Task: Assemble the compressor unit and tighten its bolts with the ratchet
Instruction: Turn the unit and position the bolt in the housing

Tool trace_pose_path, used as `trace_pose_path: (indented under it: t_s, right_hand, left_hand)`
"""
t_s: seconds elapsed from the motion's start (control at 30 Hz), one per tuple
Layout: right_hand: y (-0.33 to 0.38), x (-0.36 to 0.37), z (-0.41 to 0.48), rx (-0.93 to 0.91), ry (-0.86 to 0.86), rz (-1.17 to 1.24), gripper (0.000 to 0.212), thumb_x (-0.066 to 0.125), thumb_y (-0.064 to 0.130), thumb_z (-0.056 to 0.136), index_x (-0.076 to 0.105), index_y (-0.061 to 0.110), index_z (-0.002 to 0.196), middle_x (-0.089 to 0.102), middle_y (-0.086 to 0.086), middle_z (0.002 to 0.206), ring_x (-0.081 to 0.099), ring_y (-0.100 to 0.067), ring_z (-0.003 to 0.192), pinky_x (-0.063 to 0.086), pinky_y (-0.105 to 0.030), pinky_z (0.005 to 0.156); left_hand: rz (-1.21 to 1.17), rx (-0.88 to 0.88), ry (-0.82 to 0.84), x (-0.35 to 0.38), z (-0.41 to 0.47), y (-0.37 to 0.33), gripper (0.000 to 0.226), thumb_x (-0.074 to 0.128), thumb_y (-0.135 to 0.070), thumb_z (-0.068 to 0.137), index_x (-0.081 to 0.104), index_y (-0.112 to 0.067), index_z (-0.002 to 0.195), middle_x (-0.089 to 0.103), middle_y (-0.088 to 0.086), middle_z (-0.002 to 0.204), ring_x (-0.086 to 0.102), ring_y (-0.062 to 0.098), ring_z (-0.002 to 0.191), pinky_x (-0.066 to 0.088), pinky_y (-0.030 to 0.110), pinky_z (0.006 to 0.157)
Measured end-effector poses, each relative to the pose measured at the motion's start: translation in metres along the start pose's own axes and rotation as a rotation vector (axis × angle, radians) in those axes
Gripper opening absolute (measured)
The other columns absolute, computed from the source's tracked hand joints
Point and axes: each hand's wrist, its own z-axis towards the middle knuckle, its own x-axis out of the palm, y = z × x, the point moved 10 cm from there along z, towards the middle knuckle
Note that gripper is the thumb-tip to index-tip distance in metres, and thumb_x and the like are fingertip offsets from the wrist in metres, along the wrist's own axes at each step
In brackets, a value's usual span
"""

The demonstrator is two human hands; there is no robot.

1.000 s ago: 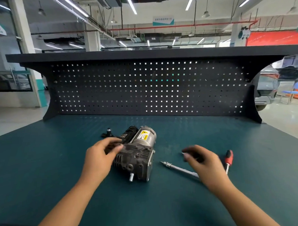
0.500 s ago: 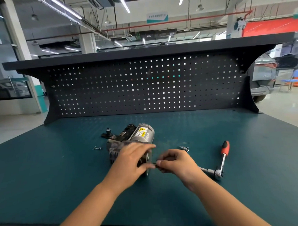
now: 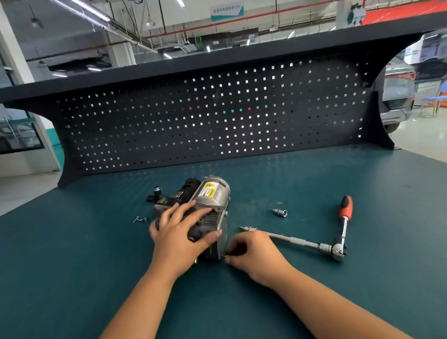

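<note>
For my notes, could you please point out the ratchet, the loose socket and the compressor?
ratchet (image 3: 345, 209): head view, red handle.
loose socket (image 3: 280, 212): head view, its side.
compressor (image 3: 218, 197): head view, silver cylinder.

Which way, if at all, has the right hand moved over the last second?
Yes. The right hand went left, off the ratchet bar to the compressor near right corner, pinching a small bolt there.

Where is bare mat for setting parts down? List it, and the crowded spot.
Free: mat between pegboard and compressor; mat left of the loose bolts; mat right of the ratchet. Crowded: compressor front, where left hand, right hand pinching a bolt, socket and ratchet meet.
</note>
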Motion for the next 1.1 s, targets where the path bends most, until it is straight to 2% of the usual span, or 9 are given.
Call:
trace_pose_path:
  t_s: [0.1,0.2,0.27,0.33,0.47,0.63,0.8,0.97,1.1]
  right_hand:
    - [0.002,0.002,0.000,-0.017,0.006,-0.001,0.006,0.070,0.007,0.076,0.071,0.009,0.081,0.052,0.020,0.060,0.049,0.015,0.053,0.037,-0.002,0.058]
    - [0.004,0.000,0.000,-0.023,-0.011,-0.016,0.007,0.069,0.007,0.077,0.072,0.009,0.083,0.054,0.019,0.062,0.049,0.008,0.055,0.037,-0.002,0.059]
    - [0.002,0.000,-0.001,-0.015,-0.021,-0.019,0.007,0.069,0.008,0.078,0.072,0.009,0.085,0.059,0.012,0.068,0.051,0.001,0.062,0.037,-0.001,0.060]
    - [0.000,-0.001,-0.001,0.002,-0.026,-0.021,0.008,0.069,0.008,0.079,0.072,0.009,0.086,0.061,0.007,0.072,0.053,-0.004,0.066,0.038,-0.001,0.060]
    - [-0.004,0.001,0.000,0.049,-0.023,0.009,0.005,0.070,0.010,0.079,0.071,0.013,0.083,0.059,0.011,0.069,0.051,0.001,0.062,0.039,-0.003,0.059]
    - [-0.005,0.002,-0.001,0.049,-0.020,-0.013,0.006,0.070,0.011,0.079,0.071,0.015,0.084,0.063,0.005,0.076,0.056,-0.008,0.070,0.041,-0.008,0.062]
    - [-0.003,0.004,-0.002,0.031,-0.010,-0.018,0.006,0.070,0.011,0.079,0.070,0.015,0.082,0.060,0.010,0.071,0.054,-0.006,0.067,0.041,-0.008,0.062]
    - [-0.010,0.002,0.000,0.086,-0.042,0.025,0.012,0.072,0.009,0.079,0.066,0.014,0.088,0.064,0.003,0.081,0.058,-0.006,0.073,0.042,-0.005,0.065]
    - [-0.012,0.002,-0.001,0.110,-0.042,0.025,0.008,0.074,0.016,0.079,0.067,0.020,0.078,0.065,0.006,0.075,0.058,-0.005,0.070,0.042,-0.007,0.062]
  left_hand:
    - [-0.013,0.003,-0.019,-0.003,0.000,-0.002,0.074,0.030,-0.085,0.057,0.054,-0.053,0.119,0.039,-0.022,0.141,0.023,0.013,0.134,0.008,0.035,0.103]
    - [-0.020,0.007,-0.024,-0.003,0.000,-0.003,0.073,0.030,-0.085,0.057,0.055,-0.053,0.118,0.039,-0.022,0.141,0.022,0.012,0.134,0.005,0.031,0.101]
    - [-0.022,0.006,-0.028,-0.003,0.000,-0.003,0.073,0.030,-0.085,0.058,0.055,-0.052,0.118,0.040,-0.021,0.140,0.022,0.012,0.134,0.005,0.030,0.101]
    - [-0.025,0.009,-0.034,-0.003,0.000,-0.003,0.073,0.030,-0.085,0.058,0.055,-0.052,0.118,0.040,-0.021,0.140,0.022,0.012,0.133,0.005,0.031,0.101]
    - [-0.051,0.012,-0.051,-0.004,0.000,-0.002,0.071,0.032,-0.085,0.059,0.057,-0.051,0.117,0.042,-0.021,0.139,0.022,0.009,0.131,0.005,0.038,0.105]
    - [-0.059,0.021,-0.051,-0.003,0.000,-0.002,0.070,0.032,-0.086,0.060,0.056,-0.052,0.117,0.041,-0.021,0.138,0.022,0.010,0.131,0.004,0.041,0.106]
    - [-0.064,0.031,-0.060,-0.003,-0.001,-0.001,0.070,0.032,-0.087,0.061,0.056,-0.052,0.117,0.041,-0.021,0.138,0.022,0.009,0.131,0.003,0.039,0.105]
    - [-0.066,0.028,-0.063,-0.004,0.000,-0.002,0.070,0.032,-0.087,0.060,0.056,-0.052,0.116,0.041,-0.021,0.138,0.022,0.010,0.132,0.003,0.040,0.106]
    - [-0.060,0.033,-0.064,-0.005,-0.001,-0.003,0.070,0.031,-0.087,0.061,0.056,-0.053,0.117,0.041,-0.021,0.139,0.021,0.009,0.131,0.002,0.036,0.104]
